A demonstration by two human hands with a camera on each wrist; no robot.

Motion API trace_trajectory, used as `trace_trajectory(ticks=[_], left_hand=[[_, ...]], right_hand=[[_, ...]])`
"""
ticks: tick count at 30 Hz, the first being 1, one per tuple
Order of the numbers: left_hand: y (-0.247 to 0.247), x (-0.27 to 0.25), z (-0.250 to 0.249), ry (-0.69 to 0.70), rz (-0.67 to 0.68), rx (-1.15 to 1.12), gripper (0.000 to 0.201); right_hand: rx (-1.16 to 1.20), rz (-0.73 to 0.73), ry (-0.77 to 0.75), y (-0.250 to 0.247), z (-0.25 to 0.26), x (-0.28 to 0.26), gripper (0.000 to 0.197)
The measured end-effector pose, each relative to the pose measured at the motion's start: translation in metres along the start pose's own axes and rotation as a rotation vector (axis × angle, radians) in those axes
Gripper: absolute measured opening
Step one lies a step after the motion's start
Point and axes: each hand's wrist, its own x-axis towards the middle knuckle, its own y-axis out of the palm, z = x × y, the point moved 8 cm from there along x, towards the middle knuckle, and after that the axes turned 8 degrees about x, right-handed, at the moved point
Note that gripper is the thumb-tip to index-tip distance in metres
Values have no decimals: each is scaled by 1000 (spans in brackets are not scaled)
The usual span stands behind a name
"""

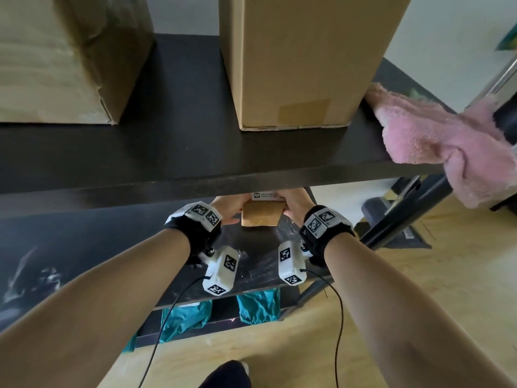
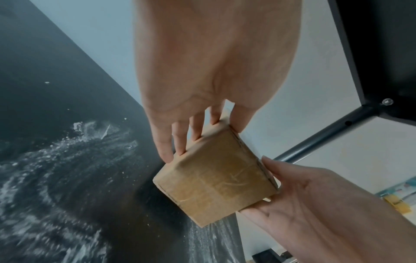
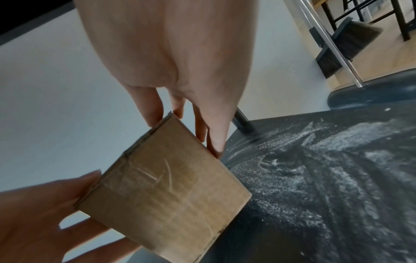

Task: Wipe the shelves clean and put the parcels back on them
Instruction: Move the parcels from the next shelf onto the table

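Parcel held over a still-dusty middle shelf

Parcel — a small taped cardboard box — sits just above the middle shelf, clamped between our left hand and right hand, fingers pressed on opposite sides. White powder still streaks the middle shelf beside it, so we judge it wiser to lift the box clear and fetch the pink cloth — it lies on the board above that shelf — before setting anything down.

small box (taped), both hands, dusty shelf

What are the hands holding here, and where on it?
Small brown cardboard box: left hand and right hand grip its opposite side faces.
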Motion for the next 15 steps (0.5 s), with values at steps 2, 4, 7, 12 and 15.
trace_trajectory(ticks=[2, 4, 7, 12, 15], left_hand=[[-3, -13, 1, 21, -19, -36, 15], [-5, -22, 5, 52, -20, -63, 33], [-8, -54, 10, 72, -42, -45, 44], [-11, -133, 29, 128, -127, -59, 44], [-19, -175, 60, 143, -203, -74, 46]], right_hand=[[15, 25, -6, 0, 5, -14, 19], [7, 73, -20, 4, 7, -31, 34], [4, 126, -9, 13, 4, -59, 60], [63, 184, -24, 29, -6, -129, 66], [58, 232, -28, 46, -21, -171, 65]])
